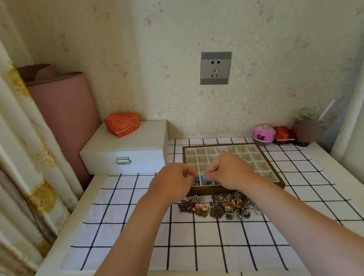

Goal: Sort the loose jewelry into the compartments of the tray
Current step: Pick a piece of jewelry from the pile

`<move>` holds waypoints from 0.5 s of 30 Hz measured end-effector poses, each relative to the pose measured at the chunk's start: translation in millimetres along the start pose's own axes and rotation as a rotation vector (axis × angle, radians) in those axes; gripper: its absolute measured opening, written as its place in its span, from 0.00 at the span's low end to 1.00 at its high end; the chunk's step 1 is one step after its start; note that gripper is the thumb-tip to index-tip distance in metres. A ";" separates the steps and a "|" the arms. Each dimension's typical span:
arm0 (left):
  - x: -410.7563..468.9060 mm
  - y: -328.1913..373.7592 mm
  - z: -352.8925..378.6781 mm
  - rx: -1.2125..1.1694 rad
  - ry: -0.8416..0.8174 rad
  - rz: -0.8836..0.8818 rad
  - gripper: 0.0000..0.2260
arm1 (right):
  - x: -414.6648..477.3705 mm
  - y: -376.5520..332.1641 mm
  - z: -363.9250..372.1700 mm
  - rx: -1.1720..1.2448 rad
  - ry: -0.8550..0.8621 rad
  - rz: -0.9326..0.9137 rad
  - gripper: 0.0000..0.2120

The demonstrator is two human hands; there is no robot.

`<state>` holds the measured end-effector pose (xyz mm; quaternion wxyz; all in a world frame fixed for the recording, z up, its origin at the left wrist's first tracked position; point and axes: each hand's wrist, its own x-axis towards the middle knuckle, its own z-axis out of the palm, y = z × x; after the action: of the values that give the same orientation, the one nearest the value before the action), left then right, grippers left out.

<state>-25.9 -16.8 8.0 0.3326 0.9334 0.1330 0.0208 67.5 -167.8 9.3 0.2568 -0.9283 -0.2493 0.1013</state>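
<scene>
Your left hand (174, 183) and right hand (228, 171), fingers curled, pinch small blue jewelry (204, 177) above the wood-framed, cream-lined tray (221, 144).

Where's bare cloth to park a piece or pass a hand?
Free: cloth left of tray, by white box; cloth right of tray; near strip before pile. Crowded: pile lies along tray's near wall; left hand and right hand pinch blue pieces over its near-left cells; pink box and red box crowd back-right corner.
</scene>
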 end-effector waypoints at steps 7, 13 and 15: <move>-1.7 -2.2 17.0 0.224 0.113 0.265 0.13 | -1.7 4.7 -1.9 -0.032 0.053 -0.041 0.16; 2.2 -4.1 25.1 0.336 0.051 0.290 0.16 | -4.7 13.6 -15.6 -0.127 -0.044 -0.039 0.14; 3.0 -3.7 23.6 0.315 0.050 0.285 0.15 | -8.1 11.8 -14.5 -0.160 -0.065 -0.053 0.12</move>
<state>-20.9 -27.7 -12.8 0.1730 0.9824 0.0095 0.0698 70.1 -186.9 15.9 0.1764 -0.9350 -0.2894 0.1042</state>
